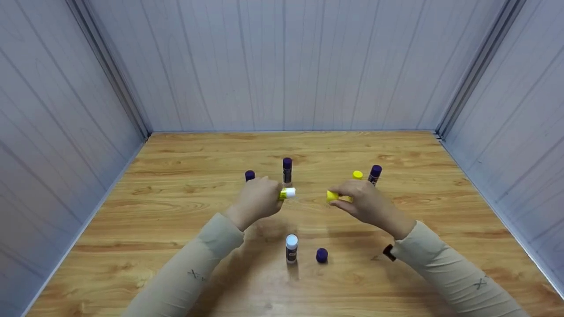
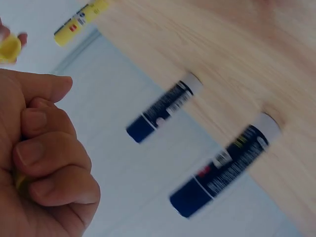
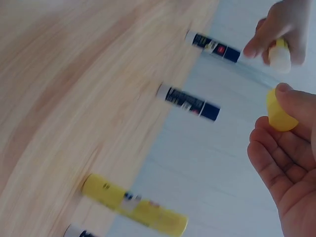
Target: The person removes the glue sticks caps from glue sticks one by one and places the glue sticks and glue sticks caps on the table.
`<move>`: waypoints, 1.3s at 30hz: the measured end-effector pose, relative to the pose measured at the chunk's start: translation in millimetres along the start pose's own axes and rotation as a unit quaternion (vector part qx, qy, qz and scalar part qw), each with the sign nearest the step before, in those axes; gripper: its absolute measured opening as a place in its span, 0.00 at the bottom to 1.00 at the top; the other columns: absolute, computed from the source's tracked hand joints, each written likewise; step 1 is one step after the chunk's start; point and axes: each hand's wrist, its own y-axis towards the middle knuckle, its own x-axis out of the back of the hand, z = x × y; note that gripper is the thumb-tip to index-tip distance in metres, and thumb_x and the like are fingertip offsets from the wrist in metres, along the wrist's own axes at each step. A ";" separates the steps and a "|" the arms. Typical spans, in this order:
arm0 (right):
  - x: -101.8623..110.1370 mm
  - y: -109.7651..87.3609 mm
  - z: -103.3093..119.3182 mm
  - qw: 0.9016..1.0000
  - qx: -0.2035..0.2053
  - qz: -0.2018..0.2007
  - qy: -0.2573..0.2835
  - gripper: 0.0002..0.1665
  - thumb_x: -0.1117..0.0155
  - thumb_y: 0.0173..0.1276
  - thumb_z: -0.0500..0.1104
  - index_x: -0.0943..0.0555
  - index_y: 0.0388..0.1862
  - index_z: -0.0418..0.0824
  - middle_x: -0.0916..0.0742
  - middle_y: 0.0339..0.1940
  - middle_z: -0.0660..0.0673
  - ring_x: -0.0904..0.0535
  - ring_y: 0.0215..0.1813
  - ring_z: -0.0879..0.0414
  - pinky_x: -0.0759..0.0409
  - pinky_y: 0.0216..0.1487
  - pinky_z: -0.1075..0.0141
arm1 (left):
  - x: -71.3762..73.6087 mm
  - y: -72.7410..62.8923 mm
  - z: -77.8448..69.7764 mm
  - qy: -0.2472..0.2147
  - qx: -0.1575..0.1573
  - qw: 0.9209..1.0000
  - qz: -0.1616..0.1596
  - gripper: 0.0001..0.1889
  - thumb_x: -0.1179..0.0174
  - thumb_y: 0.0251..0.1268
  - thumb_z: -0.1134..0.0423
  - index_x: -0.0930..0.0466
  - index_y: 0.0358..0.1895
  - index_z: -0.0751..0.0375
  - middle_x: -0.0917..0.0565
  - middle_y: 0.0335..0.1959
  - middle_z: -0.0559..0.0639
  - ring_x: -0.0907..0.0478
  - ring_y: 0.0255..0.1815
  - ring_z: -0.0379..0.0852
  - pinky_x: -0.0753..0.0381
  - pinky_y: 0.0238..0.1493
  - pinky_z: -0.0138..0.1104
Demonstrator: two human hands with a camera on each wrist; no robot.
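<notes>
My left hand (image 1: 259, 199) grips a yellow glue stick (image 1: 288, 193), its bare white end pointing right. In the left wrist view the curled fingers (image 2: 54, 153) hide most of that stick. Across a small gap, my right hand (image 1: 365, 203) pinches a yellow cap (image 1: 332, 196) between thumb and fingertips. The right wrist view shows this cap (image 3: 280, 112) apart from the white end of the glue stick (image 3: 280, 60). Nearer the front, an uncapped glue stick (image 1: 291, 249) with a dark label stands upright beside a loose purple cap (image 1: 322, 256).
Purple-capped glue sticks stand behind the left hand (image 1: 250, 175), at the middle back (image 1: 287, 171) and behind the right hand (image 1: 374, 174). Another yellow glue stick (image 1: 357, 175) is partly hidden by the right hand. Pale panel walls (image 1: 282, 66) enclose the wooden table (image 1: 198, 149).
</notes>
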 end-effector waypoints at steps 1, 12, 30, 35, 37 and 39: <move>0.8 -1.6 -1.8 1.000 -0.001 -0.001 0.001 0.15 0.19 0.65 0.32 0.11 0.49 0.30 0.06 0.41 0.37 0.08 0.40 0.47 0.08 0.40 0.57 | 1.2 -1.3 3.0 -0.006 0.003 1.000 -0.003 0.03 0.31 0.69 0.68 0.12 0.37 0.65 0.11 0.28 0.56 0.20 0.23 0.46 0.13 0.27 0.45; 0.7 -7.1 -2.7 1.000 -0.008 0.015 -0.018 0.15 0.19 0.67 0.35 0.10 0.51 0.32 0.07 0.42 0.39 0.09 0.40 0.48 0.09 0.40 0.57 | 2.6 -3.7 7.1 -0.035 -0.006 0.999 0.001 0.04 0.30 0.69 0.68 0.11 0.38 0.68 0.09 0.32 0.58 0.16 0.26 0.48 0.10 0.32 0.47; -10.9 -11.8 2.6 0.997 -0.016 0.078 -0.022 0.15 0.21 0.71 0.40 0.09 0.54 0.37 0.06 0.46 0.42 0.09 0.46 0.49 0.09 0.46 0.54 | 6.0 -2.9 0.0 -0.180 0.049 0.982 0.021 0.16 0.35 0.79 0.59 0.19 0.29 0.61 0.21 0.22 0.49 0.31 0.21 0.41 0.25 0.27 0.38; -14.5 -12.3 6.7 0.992 -0.022 0.125 -0.023 0.16 0.23 0.74 0.41 0.10 0.57 0.37 0.07 0.49 0.41 0.09 0.49 0.47 0.09 0.50 0.53 | 5.1 -3.3 0.5 -0.224 0.052 0.973 0.008 0.19 0.35 0.80 0.57 0.22 0.27 0.60 0.22 0.21 0.48 0.30 0.20 0.41 0.26 0.27 0.36; -16.2 -12.1 8.3 0.989 -0.025 0.145 -0.018 0.17 0.25 0.75 0.40 0.11 0.59 0.36 0.08 0.51 0.40 0.10 0.51 0.47 0.09 0.51 0.52 | 4.3 -3.2 1.0 -0.239 0.051 0.970 0.006 0.18 0.35 0.81 0.55 0.22 0.28 0.59 0.22 0.22 0.48 0.29 0.21 0.41 0.26 0.28 0.36; -17.6 -11.9 9.8 0.987 -0.023 0.158 -0.015 0.18 0.26 0.75 0.39 0.12 0.61 0.34 0.09 0.51 0.40 0.11 0.50 0.46 0.10 0.51 0.52 | 3.7 -2.8 1.5 -0.259 0.055 0.964 0.006 0.18 0.36 0.82 0.55 0.22 0.29 0.58 0.23 0.21 0.46 0.29 0.20 0.41 0.26 0.27 0.35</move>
